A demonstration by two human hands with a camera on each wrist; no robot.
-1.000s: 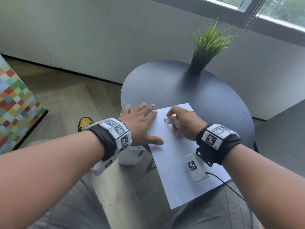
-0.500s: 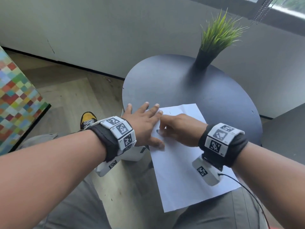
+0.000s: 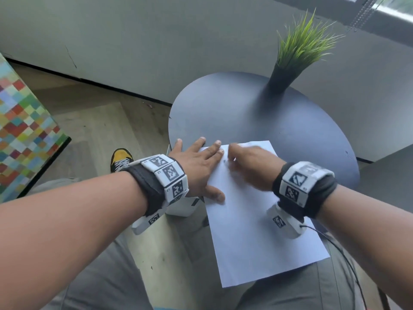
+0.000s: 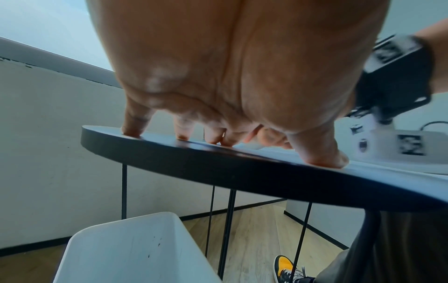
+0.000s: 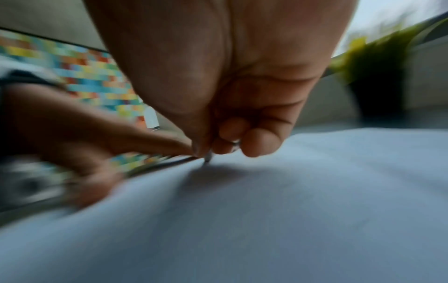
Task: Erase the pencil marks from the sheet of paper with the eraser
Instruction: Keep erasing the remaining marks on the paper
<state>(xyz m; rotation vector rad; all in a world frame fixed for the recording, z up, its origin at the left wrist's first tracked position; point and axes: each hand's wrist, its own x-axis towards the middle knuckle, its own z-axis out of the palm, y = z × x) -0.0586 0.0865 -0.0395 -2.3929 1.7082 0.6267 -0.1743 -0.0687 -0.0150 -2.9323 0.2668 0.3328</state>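
A white sheet of paper [image 3: 257,231] lies on the near side of a round dark table [image 3: 223,108] and overhangs its front edge. My left hand [image 3: 201,166] lies flat with fingers spread. Its thumb and two fingers press the sheet's left edge. My right hand [image 3: 243,162], blurred by motion, is beside it near the sheet's top left corner. In the right wrist view its thumb and curled fingers pinch the small eraser [image 5: 208,158], whose grey tip touches the paper. A faint pencil mark [image 3: 224,161] shows between the hands.
A black vase with green grass [image 3: 297,52] stands at the table's far side. A white bin [image 4: 135,249] sits under the table's left edge. A colourful checkered block [image 3: 22,130] is at the far left. My shoe [image 3: 120,159] rests on the wooden floor.
My right hand slid left along the sheet toward my left fingers, then up toward the top edge, and is now blurred. My left hand has stayed pressed on the paper.
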